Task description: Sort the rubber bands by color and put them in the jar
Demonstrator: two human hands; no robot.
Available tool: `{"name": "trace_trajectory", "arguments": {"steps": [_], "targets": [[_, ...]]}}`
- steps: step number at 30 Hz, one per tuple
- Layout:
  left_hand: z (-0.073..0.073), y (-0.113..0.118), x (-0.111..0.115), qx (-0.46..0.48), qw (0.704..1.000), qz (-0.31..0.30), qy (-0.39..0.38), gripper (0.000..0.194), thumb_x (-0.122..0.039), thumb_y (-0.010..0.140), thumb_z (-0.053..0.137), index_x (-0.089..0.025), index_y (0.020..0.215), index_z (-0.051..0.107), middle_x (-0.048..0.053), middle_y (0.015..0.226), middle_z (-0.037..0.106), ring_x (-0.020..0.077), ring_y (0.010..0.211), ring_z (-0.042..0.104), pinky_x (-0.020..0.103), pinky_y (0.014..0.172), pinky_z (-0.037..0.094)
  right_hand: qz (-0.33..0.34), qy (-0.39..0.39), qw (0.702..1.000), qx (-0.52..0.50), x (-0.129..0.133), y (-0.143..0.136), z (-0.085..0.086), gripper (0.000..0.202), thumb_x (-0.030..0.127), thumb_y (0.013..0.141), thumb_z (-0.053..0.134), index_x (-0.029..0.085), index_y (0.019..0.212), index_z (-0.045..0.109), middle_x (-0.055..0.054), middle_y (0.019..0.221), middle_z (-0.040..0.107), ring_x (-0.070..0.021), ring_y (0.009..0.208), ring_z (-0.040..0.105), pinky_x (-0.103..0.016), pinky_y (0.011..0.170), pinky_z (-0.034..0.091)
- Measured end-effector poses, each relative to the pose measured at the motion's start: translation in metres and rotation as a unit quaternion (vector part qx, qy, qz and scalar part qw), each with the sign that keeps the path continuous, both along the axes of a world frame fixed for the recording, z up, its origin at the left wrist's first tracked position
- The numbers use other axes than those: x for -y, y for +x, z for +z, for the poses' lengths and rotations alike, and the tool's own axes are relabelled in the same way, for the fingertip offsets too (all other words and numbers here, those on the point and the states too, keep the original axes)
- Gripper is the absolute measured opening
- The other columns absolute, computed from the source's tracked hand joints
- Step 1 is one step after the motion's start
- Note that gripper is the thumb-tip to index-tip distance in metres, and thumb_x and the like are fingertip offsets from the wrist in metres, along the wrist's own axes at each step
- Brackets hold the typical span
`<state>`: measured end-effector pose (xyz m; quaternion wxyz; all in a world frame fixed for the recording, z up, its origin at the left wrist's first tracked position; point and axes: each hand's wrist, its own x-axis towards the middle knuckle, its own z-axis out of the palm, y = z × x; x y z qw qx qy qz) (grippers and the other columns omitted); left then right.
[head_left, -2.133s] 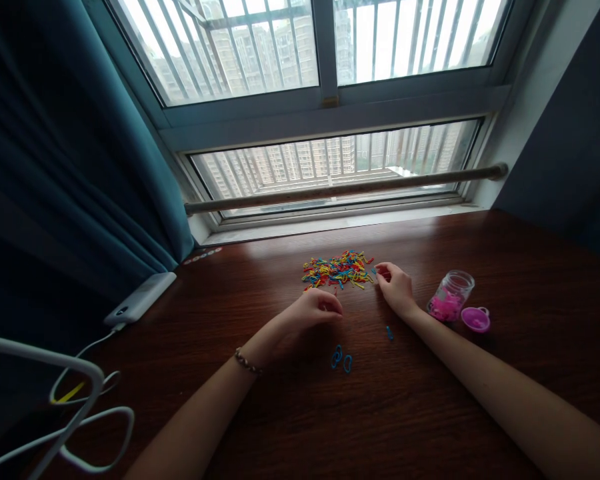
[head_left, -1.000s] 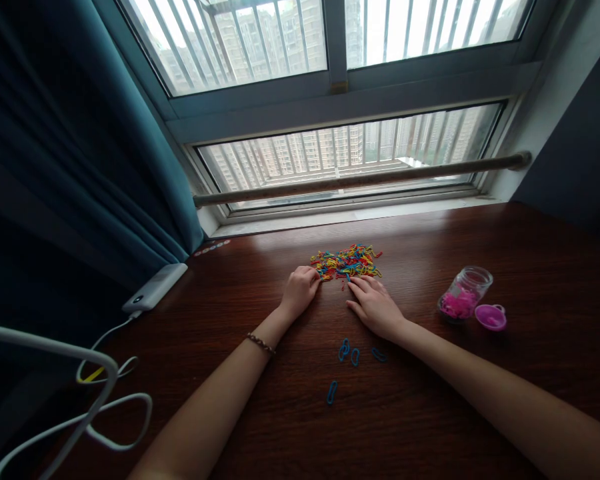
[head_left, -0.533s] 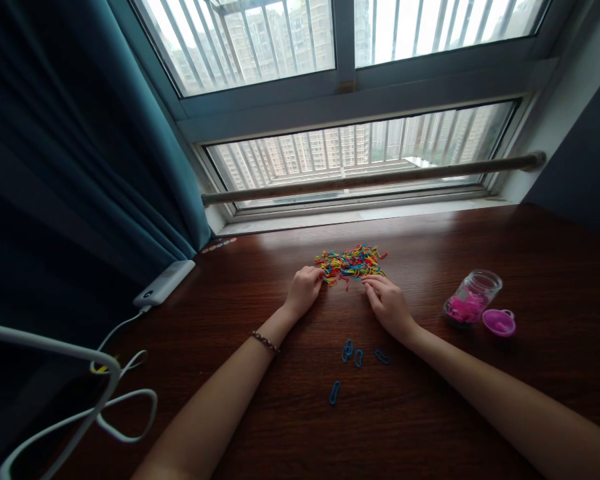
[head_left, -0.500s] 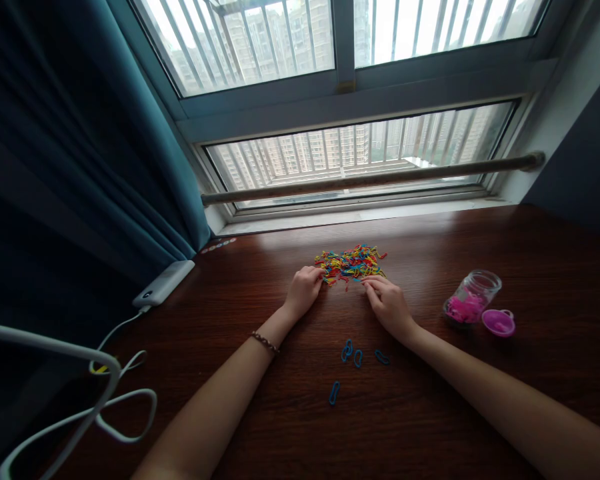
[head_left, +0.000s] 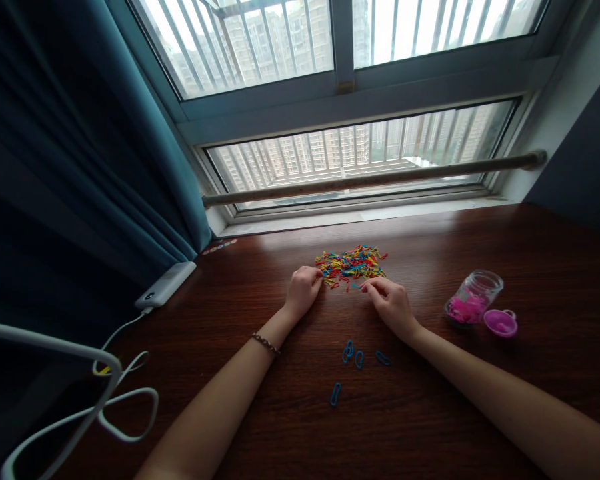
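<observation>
Coloured bands [head_left: 353, 263] touch left hand [head_left: 303, 293], grip unclear; right hand [head_left: 393, 308] pinches blue band [head_left: 356, 287]; white device [head_left: 167, 283] marked illegibly

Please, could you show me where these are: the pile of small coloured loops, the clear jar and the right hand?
Pile of small coloured loops [head_left: 353, 263]: head view, middle of the pile.
Clear jar [head_left: 483, 292]: head view, bare wall below its mouth.
Right hand [head_left: 392, 303]: head view, back of the hand.
</observation>
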<state>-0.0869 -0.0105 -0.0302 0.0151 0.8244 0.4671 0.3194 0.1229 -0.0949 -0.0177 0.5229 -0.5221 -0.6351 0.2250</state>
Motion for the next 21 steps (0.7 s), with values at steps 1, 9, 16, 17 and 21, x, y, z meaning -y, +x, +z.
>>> {"name": "trace_trajectory", "arguments": {"steps": [1, 9, 16, 17, 21], "targets": [[0.000, -0.001, 0.000, 0.016, 1.000, 0.004, -0.004, 0.008, -0.019, 0.076, 0.054, -0.018, 0.080, 0.061, 0.005, 0.082, 0.062, 0.0186, 0.082, 0.055, 0.032, 0.076, 0.043, 0.023, -0.019, 0.999, -0.029, 0.000, 0.001, 0.001, 0.022, 0.024, 0.077, 0.045, 0.016, 0.067, 0.063, -0.005, 0.073, 0.065, -0.0166, 0.071, 0.058, -0.028, 0.069, 0.044], [-0.004, -0.008, -0.009, 0.140, 0.987, 0.053, -0.067, 0.017, -0.028, 0.078, 0.051, -0.017, 0.084, 0.063, 0.005, 0.083, 0.066, 0.0166, 0.076, 0.060, 0.029, 0.071, 0.046, 0.404, -0.187, 0.890, -0.102, 0.014, -0.004, 0.012, 0.025, 0.026, 0.073, 0.048, 0.013, 0.057, 0.062, -0.003, 0.062, 0.063, -0.0124, 0.057, 0.055, -0.024, 0.057, 0.043], [0.008, -0.005, -0.007, 0.258, 0.951, 0.029, -0.165, 0.024, -0.032, 0.074, 0.054, -0.013, 0.083, 0.065, 0.006, 0.075, 0.067, 0.0137, 0.061, 0.058, 0.024, 0.056, 0.045, 0.086, -0.066, 0.994, -0.001, 0.001, 0.002, 0.003, 0.030, 0.029, 0.080, 0.043, 0.015, 0.066, 0.065, -0.005, 0.068, 0.065, -0.0149, 0.064, 0.057, -0.026, 0.063, 0.043], [0.014, -0.004, -0.004, 0.269, 0.942, 0.009, -0.203, 0.025, -0.033, 0.073, 0.055, -0.012, 0.082, 0.065, 0.006, 0.072, 0.067, 0.0123, 0.056, 0.056, 0.022, 0.052, 0.043, 0.018, -0.034, 0.999, 0.029, -0.005, 0.007, 0.000, 0.029, 0.029, 0.080, 0.042, 0.015, 0.069, 0.065, -0.006, 0.073, 0.066, -0.0165, 0.069, 0.057, -0.028, 0.067, 0.043], [0.037, 0.003, 0.014, 0.204, 0.879, -0.146, -0.405, 0.027, -0.035, 0.067, 0.063, -0.011, 0.079, 0.066, 0.004, 0.066, 0.065, 0.0084, 0.050, 0.051, 0.019, 0.046, 0.036, -0.098, 0.020, 0.983, 0.152, -0.024, 0.026, -0.014, 0.025, 0.026, 0.079, 0.043, 0.015, 0.087, 0.064, -0.010, 0.095, 0.063, -0.0216, 0.091, 0.053, -0.035, 0.084, 0.039]]}}
